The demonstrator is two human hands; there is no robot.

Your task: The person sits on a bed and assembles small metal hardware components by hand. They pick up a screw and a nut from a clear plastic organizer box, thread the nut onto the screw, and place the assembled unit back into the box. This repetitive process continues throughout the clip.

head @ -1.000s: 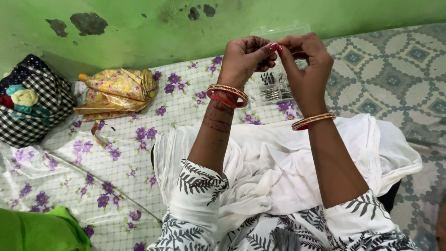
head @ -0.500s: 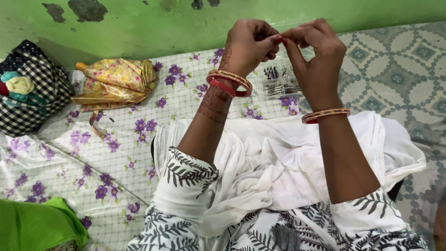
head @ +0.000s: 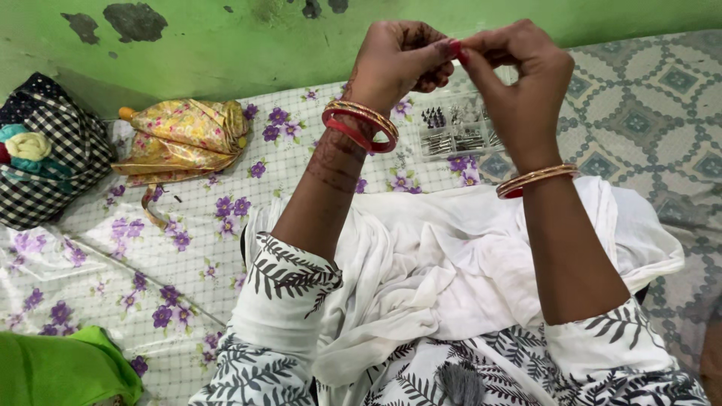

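Note:
Both my hands are raised in front of me, fingertips pinched together and touching each other. My left hand (head: 402, 64) has red nails and red and gold bangles at the wrist. My right hand (head: 519, 83) wears a gold bangle. Whatever sits between the fingertips is too small to see. Below and behind them lies a clear plastic box (head: 459, 128) of small metal pieces. A white cloth (head: 451, 263) is bunched on my lap under my forearms.
A yellow flowered cloth bundle (head: 184, 139) and a black-and-white checked bag (head: 45, 173) with yarn sit at the left by the green wall. A purple-flowered sheet (head: 188, 248) covers the floor, a patterned mat (head: 647, 98) lies right, and green cloth (head: 60, 368) lies bottom left.
Both hands have risen slightly in view, still pinched together. The view has shifted a little, so the box now shows below the hands.

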